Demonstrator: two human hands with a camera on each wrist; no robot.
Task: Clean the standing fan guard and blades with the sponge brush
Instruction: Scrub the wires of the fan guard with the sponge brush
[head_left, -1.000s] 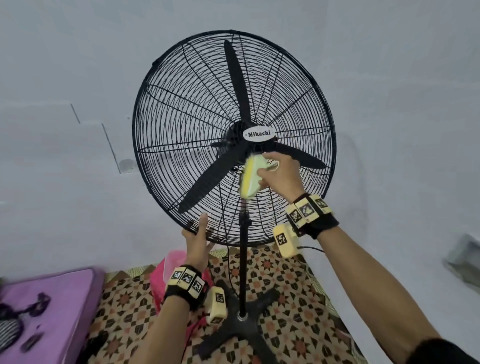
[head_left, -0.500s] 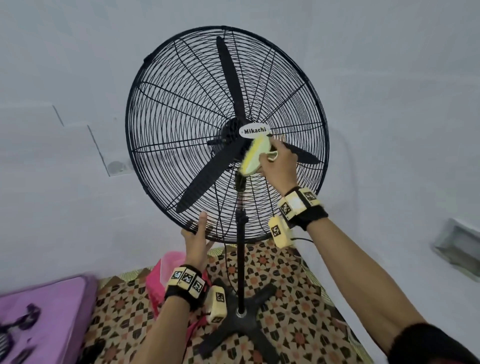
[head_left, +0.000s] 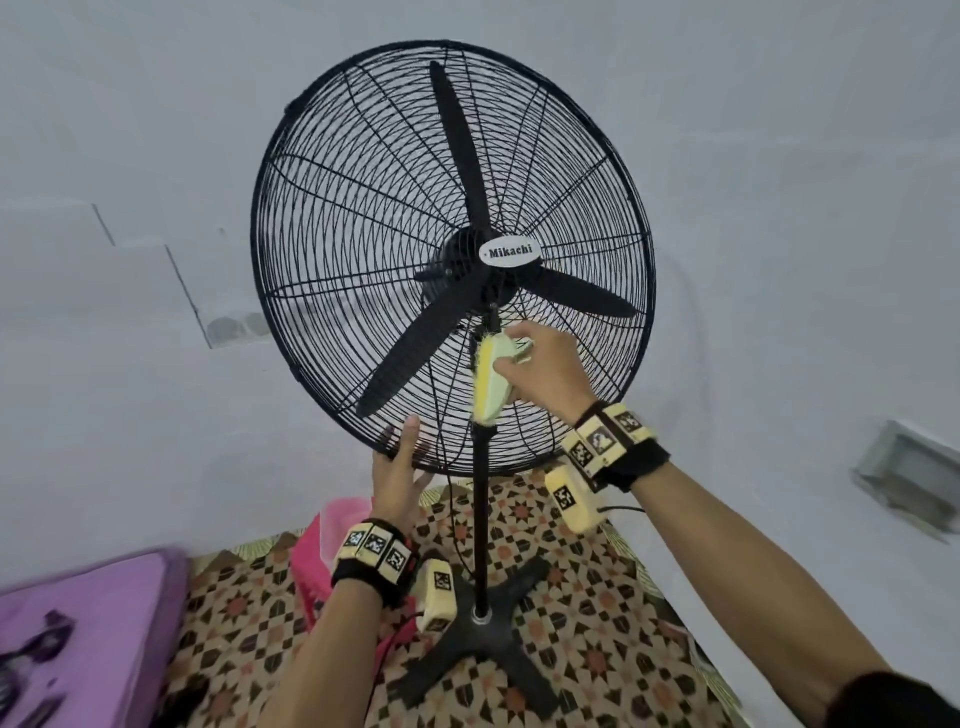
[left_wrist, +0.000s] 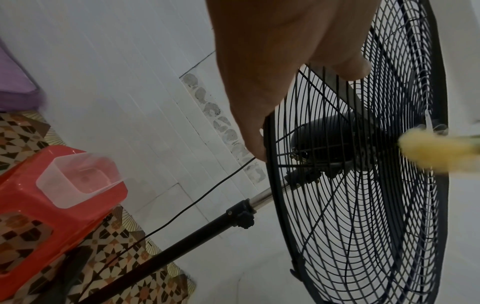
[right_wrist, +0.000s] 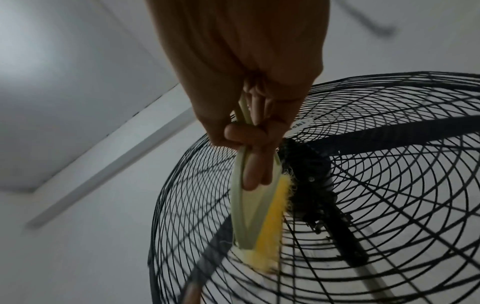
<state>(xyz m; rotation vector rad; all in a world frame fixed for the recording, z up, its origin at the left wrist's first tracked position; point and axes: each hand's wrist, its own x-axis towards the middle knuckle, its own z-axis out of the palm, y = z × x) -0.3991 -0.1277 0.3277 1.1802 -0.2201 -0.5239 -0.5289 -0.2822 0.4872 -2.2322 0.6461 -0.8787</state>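
Observation:
The black wire fan guard (head_left: 332, 218) faces me on its stand, with three black blades (head_left: 457, 145) behind it and a white "Mikachi" badge (head_left: 509, 253) at the hub. My right hand (head_left: 545, 364) grips the handle of the yellow-and-pale-green sponge brush (head_left: 488, 384), its sponge edge against the guard below the hub. In the right wrist view my fingers (right_wrist: 249, 174) are hooked through the brush (right_wrist: 270, 216) handle loop. My left hand (head_left: 397, 473) lies with straight fingers against the guard's lower rim. In the left wrist view that hand (left_wrist: 272, 51) touches the guard's (left_wrist: 350, 226) edge.
The fan pole (head_left: 480, 519) rises from a black cross base (head_left: 488, 639) on a patterned floor mat. A pink-red plastic stool (left_wrist: 52, 195) carrying a clear tub (left_wrist: 78, 181) stands left of the base. A purple mattress (head_left: 88, 623) lies lower left. White walls stand close behind.
The brush rose close under the badge, then slid down the guard to below the hub. My left hand stayed on the lower rim.

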